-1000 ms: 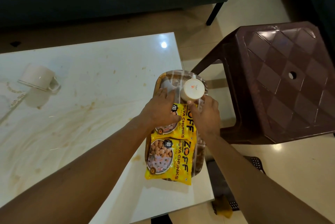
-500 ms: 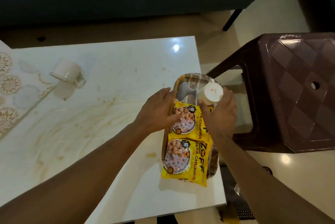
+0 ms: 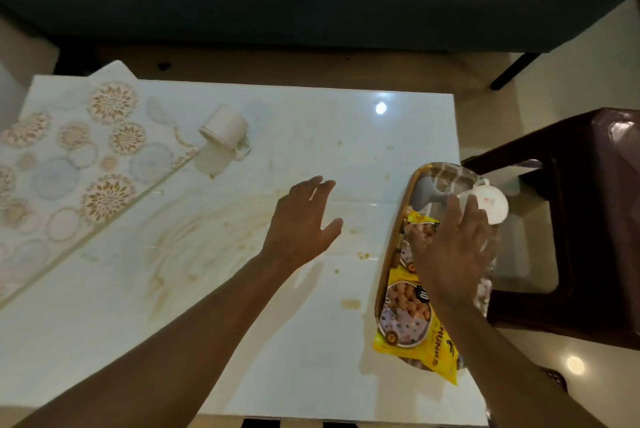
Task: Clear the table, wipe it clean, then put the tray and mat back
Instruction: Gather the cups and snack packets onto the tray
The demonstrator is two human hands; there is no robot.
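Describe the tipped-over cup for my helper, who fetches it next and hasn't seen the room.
Start at the white table and go to its far left part, where the patterned mat lies. The tipped cup lies on its side at the mat's edge, handle showing; the other cup sits on the tray.

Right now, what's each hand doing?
Left hand: open, fingers spread, above the table, holding nothing.
Right hand: over the tray, beside the cup; grip cannot be told.
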